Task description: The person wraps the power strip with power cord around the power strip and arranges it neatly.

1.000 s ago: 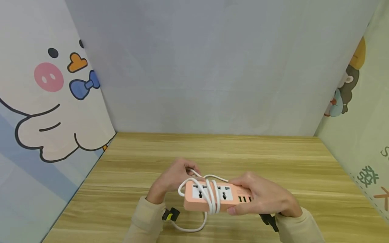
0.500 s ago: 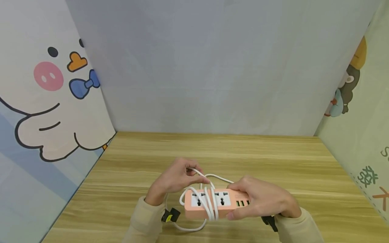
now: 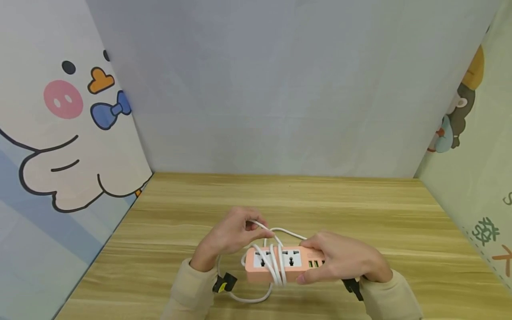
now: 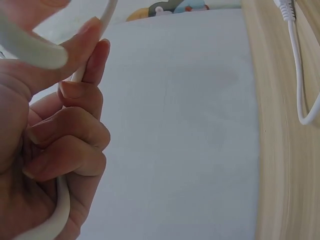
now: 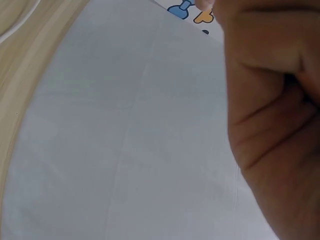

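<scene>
A peach power strip (image 3: pixel 260 276) with white socket faces and USB ports is held above the table, its white cord (image 3: pixel 282 262) wound around the middle in several turns. My right hand (image 3: pixel 346 258) grips the strip's right end, thumb along the near side. At the strip's far left, my left hand (image 3: pixel 234 233) pinches the cord between thumb and forefinger. In the left wrist view the other fingers (image 4: pixel 70 155) curl around a further length of cord. The right wrist view shows only part of the right hand (image 5: pixel 275 110); the strip is hidden there.
A loose loop of cord hangs at the near left below the strip. On the wooden table (image 3: pixel 168 195), a cord end with a ribbed collar (image 4: pixel 287 11) shows in the left wrist view. A grey-white wall (image 3: pixel 280 89) stands behind, with printed panels at both sides.
The strip has dipped, then risen slightly, in the right hand. My left hand has drawn its cord over toward the strip's far edge, where it now runs into the wound turns.
</scene>
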Demonstrator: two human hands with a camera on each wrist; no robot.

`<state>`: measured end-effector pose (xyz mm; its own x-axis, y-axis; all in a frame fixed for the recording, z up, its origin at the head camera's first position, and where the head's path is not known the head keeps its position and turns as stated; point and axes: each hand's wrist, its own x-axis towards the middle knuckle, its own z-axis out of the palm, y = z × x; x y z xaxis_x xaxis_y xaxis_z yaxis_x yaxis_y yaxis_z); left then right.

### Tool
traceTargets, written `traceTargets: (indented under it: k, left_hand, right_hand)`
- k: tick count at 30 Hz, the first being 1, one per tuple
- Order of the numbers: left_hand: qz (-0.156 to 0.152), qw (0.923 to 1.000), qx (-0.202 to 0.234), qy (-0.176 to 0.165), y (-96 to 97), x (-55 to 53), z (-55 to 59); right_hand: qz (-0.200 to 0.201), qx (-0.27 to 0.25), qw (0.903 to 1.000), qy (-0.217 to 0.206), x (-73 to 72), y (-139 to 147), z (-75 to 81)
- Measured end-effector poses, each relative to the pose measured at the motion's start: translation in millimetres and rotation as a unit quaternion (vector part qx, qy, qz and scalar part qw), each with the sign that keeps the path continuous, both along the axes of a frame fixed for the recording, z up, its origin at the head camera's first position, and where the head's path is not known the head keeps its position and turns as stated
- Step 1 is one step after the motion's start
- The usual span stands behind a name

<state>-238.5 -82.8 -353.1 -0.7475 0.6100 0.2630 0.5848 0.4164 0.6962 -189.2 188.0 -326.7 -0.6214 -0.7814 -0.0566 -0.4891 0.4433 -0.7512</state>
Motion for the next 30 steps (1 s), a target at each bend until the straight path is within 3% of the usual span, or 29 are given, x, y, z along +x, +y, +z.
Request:
traceTargets:
  k: [11, 18, 23, 30]
  left_hand:
    - [0.039, 0.9986, -0.030, 0.018, 3.7, 3.0, 3.0]
    - [0.108, 0.9940, -0.016, 0.003, 7.7, 9.7, 8.9]
    - [0.133, 0.9902, -0.031, 0.030, 11.7, 14.7, 12.8]
    - [0.153, 0.9881, 0.005, 0.017, 15.0, 25.3, 21.2]
  right_hand:
    - [-0.034, 0.048, 0.9976, 0.037, -4.8, -7, -9.2]
    - [-0.066, 0.068, 0.9939, 0.058, -3.5, -12, -11.1]
    - [-0.088, 0.078, 0.9895, 0.084, -2.6, -14, -12.3]
    - [-0.129, 0.077, 0.9870, 0.057, -8.5, -11, -20.9]
